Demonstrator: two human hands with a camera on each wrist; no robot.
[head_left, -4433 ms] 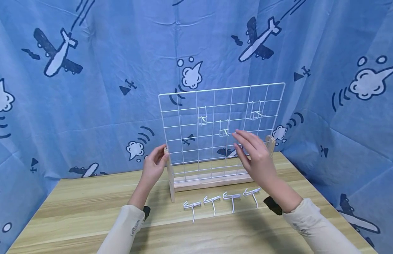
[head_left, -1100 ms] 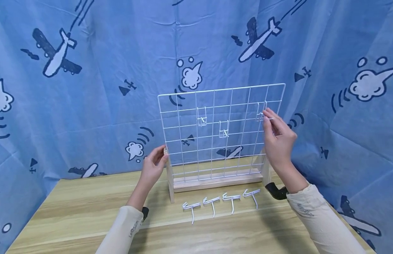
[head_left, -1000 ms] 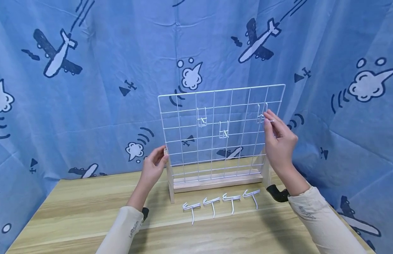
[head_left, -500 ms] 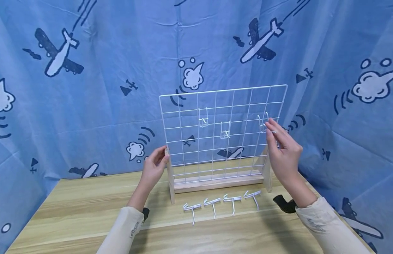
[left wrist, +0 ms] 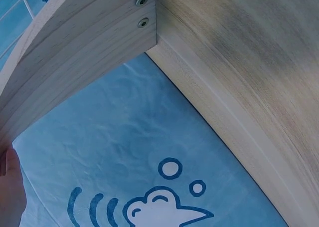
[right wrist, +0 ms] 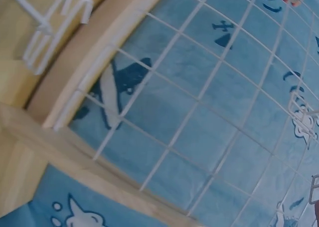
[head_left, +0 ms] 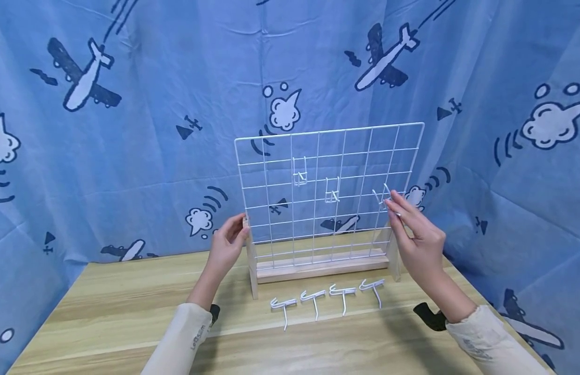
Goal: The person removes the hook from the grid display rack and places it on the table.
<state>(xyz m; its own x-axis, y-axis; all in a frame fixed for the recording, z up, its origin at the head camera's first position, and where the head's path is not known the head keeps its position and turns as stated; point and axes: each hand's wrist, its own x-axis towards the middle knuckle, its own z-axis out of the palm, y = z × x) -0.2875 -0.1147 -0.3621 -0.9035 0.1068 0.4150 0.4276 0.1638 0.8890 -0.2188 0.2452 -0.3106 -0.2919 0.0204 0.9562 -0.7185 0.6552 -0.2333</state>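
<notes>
In the head view my left hand [head_left: 226, 242] holds the upper end of the left wooden upright [head_left: 251, 265] of a stand bearing a white wire grid [head_left: 330, 130]. My right hand [head_left: 421, 242] pinches a white wire hook [head_left: 383, 200] between thumb and fingers, tilted, before the grid's right side. Whether that hook touches the grid I cannot tell. Two similar hooks hang on the grid, an upper left hook [head_left: 300, 178] and a middle hook [head_left: 332, 196]. The left wrist view shows the upright [left wrist: 84, 52] and part of my left hand [left wrist: 11, 192].
Several white hooks [head_left: 284, 303] lie in a row on the wooden table [head_left: 130, 312], in front of the stand's base bar [head_left: 318, 270]. One loose hook [right wrist: 37, 52] shows in the right wrist view. Blue patterned curtain [head_left: 154, 156] surrounds the table's back and sides.
My right hand has taken hold of the hook that hung upper right on the grid, then lowered it and tilted it. My left hand stays in place.
</notes>
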